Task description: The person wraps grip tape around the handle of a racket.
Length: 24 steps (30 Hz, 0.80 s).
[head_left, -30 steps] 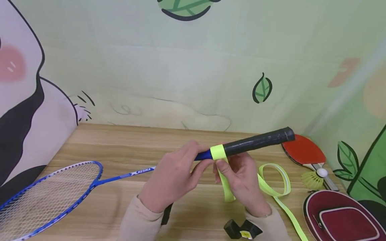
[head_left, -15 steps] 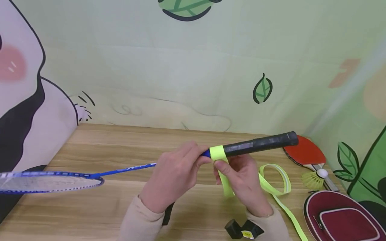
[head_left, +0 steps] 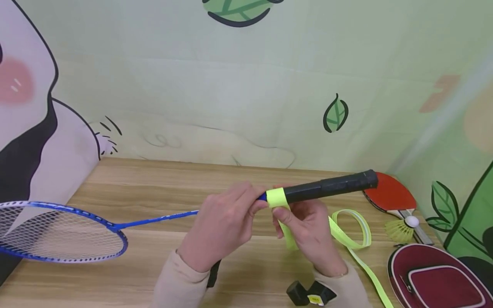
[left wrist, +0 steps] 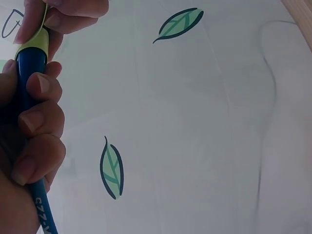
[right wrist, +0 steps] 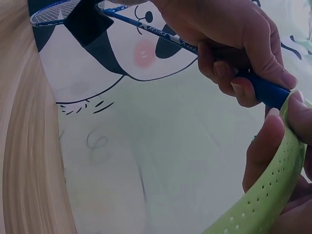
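A blue badminton racket [head_left: 155, 219] is held above the table, its head at the left and its black handle [head_left: 331, 187] pointing right. The left hand [head_left: 221, 222] grips it at the blue cone [left wrist: 31, 68], fingers curled round. Yellow-green perforated tape [head_left: 277, 197] circles the lower end of the handle beside that hand. The right hand [head_left: 310, 231] pinches the tape between thumb and fingers just under the wrap. In the right wrist view, the tape [right wrist: 263, 195] runs down from the blue cone past the right fingers.
Loose tape [head_left: 367, 269] lies looped on the wooden table [head_left: 127, 179]. At the right are a red paddle [head_left: 390, 191], a yellow shuttlecock [head_left: 400, 230] and a maroon case [head_left: 439, 273]. A black device [head_left: 297, 293] shows by the right wrist. A printed cloth [head_left: 173, 85] stands behind.
The racket has rolled about its shaft: its head turned nearly edge-on, then shows its strings again. The handle end has dipped slightly. Both hands keep their hold.
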Available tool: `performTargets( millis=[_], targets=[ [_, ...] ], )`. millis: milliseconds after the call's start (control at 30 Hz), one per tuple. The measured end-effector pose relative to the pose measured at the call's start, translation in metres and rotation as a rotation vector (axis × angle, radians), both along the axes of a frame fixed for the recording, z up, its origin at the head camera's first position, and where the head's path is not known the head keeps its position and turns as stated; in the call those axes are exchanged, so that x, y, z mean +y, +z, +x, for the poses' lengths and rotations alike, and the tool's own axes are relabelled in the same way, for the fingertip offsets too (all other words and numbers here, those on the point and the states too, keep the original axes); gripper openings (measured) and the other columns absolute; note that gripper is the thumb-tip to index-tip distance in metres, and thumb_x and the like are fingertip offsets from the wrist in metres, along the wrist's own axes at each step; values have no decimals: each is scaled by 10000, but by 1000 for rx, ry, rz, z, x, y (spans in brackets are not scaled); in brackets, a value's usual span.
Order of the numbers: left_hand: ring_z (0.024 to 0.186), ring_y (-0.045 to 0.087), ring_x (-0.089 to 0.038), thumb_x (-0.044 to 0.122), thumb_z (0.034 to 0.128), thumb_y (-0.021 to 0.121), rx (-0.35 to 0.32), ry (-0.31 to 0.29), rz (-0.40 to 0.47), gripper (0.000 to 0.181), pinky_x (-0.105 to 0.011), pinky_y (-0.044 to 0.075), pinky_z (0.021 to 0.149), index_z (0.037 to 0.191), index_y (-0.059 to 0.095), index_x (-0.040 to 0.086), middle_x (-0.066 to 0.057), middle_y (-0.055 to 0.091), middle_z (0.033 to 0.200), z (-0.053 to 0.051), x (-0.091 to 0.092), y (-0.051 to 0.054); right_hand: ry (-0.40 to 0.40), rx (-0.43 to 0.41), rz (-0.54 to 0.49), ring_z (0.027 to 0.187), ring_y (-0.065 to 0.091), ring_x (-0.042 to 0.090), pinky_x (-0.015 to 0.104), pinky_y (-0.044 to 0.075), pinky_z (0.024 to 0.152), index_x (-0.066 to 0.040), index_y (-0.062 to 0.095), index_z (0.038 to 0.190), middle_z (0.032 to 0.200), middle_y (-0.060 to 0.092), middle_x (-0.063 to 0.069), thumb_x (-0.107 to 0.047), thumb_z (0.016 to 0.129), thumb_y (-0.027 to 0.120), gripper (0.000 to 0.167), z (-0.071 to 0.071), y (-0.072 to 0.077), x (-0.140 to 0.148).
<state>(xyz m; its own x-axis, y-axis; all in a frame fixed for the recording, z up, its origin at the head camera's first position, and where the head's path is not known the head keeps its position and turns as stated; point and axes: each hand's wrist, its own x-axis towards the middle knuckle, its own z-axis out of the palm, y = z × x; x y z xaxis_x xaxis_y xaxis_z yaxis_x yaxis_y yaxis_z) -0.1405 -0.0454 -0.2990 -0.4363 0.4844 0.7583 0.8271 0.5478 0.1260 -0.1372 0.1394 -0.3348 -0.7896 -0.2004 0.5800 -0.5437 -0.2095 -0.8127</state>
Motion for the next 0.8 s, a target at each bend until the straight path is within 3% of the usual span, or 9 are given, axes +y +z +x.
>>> performTargets(
  millis=[100, 233, 333, 467, 667, 800],
  targets=[
    [555, 403, -77, 209, 1024, 502, -7, 1, -15, 238, -127, 330, 412, 912, 627, 40, 33, 481, 673, 0, 0, -1, 40, 14, -20, 513, 531, 182, 312, 406, 333, 63, 542, 1172, 821, 631, 64, 35, 898, 649, 296, 0, 0, 0],
    [545, 385, -74, 218, 1034, 475, -10, 3, -25, 269, -139, 314, 410, 889, 628, 49, 43, 442, 653, 0, -1, -2, 107, 37, -44, 505, 501, 187, 289, 374, 314, 88, 470, 1260, 862, 612, 56, 54, 898, 638, 400, 0, 0, -1],
    [537, 372, -73, 241, 1050, 421, -13, 1, -28, 327, -141, 296, 405, 858, 613, 59, 49, 420, 640, 1, -1, -2, 118, 50, -46, 494, 487, 184, 277, 364, 312, 89, 479, 1272, 878, 629, 45, 53, 900, 634, 405, 0, 0, -1],
    [551, 398, -74, 226, 1045, 444, -22, -3, -35, 318, -136, 318, 417, 816, 599, 69, 49, 449, 645, 1, 0, -1, 107, 72, -62, 475, 474, 177, 261, 351, 312, 80, 534, 1173, 821, 651, 33, 51, 898, 635, 294, 0, -1, -1],
    [538, 385, -53, 166, 1004, 547, -49, -14, -17, 198, -102, 310, 428, 943, 681, 35, 40, 461, 683, 1, 1, 0, 112, 128, -128, 477, 489, 177, 248, 346, 307, 100, 513, 1142, 749, 632, 62, 88, 893, 620, 271, -2, -2, -3],
    [611, 486, -94, 216, 1014, 530, 5, -17, 81, 256, -143, 409, 486, 1023, 690, 16, -22, 561, 826, 0, 1, 2, 104, 172, -151, 476, 506, 186, 244, 345, 308, 122, 491, 1130, 714, 618, 83, 61, 904, 621, 268, -2, -1, -3]
  ],
)
